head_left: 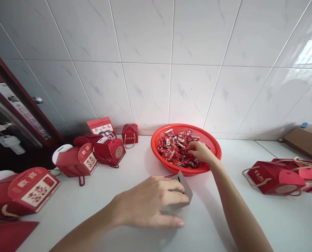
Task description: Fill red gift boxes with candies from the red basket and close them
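Note:
A red plastic basket [219, 154] holds many small red-wrapped candies [175, 147]. My right hand [201, 152] reaches into it from the right, fingers pinched together on candy; how many pieces they hold is hidden. In front of the basket, my left hand [156, 203] lies over a small gift box [183, 185], its fingers across a grey inner flap with a dark slot and its thumb on the near side. Most of this box is covered by the hand. A bit of red cord shows at its back edge.
Several red gift boxes [78, 161] with cord handles stand on the left. A small red box [130, 134] is against the tiled wall. More red boxes [274, 178] sit on the right, before a cardboard box [306, 141]. A dark door [14, 140] with keys borders the left.

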`<state>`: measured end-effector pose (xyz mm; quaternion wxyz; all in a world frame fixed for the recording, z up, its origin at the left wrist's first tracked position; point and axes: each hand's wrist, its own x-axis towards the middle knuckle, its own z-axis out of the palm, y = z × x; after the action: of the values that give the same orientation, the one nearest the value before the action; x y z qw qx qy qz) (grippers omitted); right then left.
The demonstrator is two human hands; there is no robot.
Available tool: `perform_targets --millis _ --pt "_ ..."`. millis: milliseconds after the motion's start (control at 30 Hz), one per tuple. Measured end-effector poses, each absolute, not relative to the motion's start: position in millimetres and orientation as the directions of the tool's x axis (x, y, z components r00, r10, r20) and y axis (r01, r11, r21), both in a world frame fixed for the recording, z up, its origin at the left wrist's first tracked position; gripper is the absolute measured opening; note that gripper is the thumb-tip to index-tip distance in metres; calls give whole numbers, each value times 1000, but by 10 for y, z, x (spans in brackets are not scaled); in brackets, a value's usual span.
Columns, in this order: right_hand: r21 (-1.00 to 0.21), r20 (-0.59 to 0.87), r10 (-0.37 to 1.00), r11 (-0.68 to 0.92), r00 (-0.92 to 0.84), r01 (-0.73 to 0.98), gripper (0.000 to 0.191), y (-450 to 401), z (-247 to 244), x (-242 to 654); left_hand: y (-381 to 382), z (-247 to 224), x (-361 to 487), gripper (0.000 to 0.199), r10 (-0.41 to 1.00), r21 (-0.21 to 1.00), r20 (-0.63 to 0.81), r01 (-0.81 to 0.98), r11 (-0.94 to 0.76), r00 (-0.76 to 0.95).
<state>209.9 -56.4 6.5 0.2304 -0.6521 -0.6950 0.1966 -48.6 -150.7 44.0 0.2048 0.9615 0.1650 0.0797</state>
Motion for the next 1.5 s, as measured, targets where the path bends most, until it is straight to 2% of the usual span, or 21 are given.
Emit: perform_targets --millis 67,133,200,267,367,433,567,733,867,1000,1133,1267,1500 --pt "-669 108 993 108 -48 736 8 -574 83 2111 -1463 478 -498 24 380 480 239 232 -846 894" --pt "-744 140 988 147 -63 651 8 -589 117 2106 -1363 516 -495 19 470 536 408 212 -817 782" --pt "-833 191 976 219 -107 508 19 -616 160 2093 -1189 530 -463 18 585 577 537 242 -780 608" --pt "-896 256 952 299 -167 327 29 -653 205 2076 -957 505 -400 16 698 633 589 304 -712 408" --pt "-920 302 920 350 -250 177 34 -718 265 2040 -619 406 -275 25 792 759 533 245 -603 297" --pt "-921 308 909 359 -280 150 32 -756 293 2012 -477 330 -197 29 811 813 486 173 -556 325" --pt "-927 306 909 353 -283 130 33 -788 304 1972 -423 217 -105 35 800 827 470 131 -546 373" --pt "-935 249 922 309 -296 174 36 -752 262 1990 -447 139 -103 35 821 833 526 60 -550 221" --pt "-942 256 899 314 -354 116 39 -734 251 2008 -432 116 -122 36 845 861 503 -25 -507 184" --pt "-937 324 867 349 -378 -2 32 -744 256 1984 -445 93 -85 37 911 915 373 -234 -329 178" --pt "-919 393 850 380 -351 -109 29 -752 237 1973 -477 80 -32 39 946 902 241 -410 -136 216" --pt "-921 387 845 372 -368 -114 26 -767 225 2007 -491 107 -41 38 944 915 221 -387 -113 247" --pt "-923 378 861 378 -341 -71 29 -798 239 2028 -523 154 -65 35 876 944 286 -273 -188 388"
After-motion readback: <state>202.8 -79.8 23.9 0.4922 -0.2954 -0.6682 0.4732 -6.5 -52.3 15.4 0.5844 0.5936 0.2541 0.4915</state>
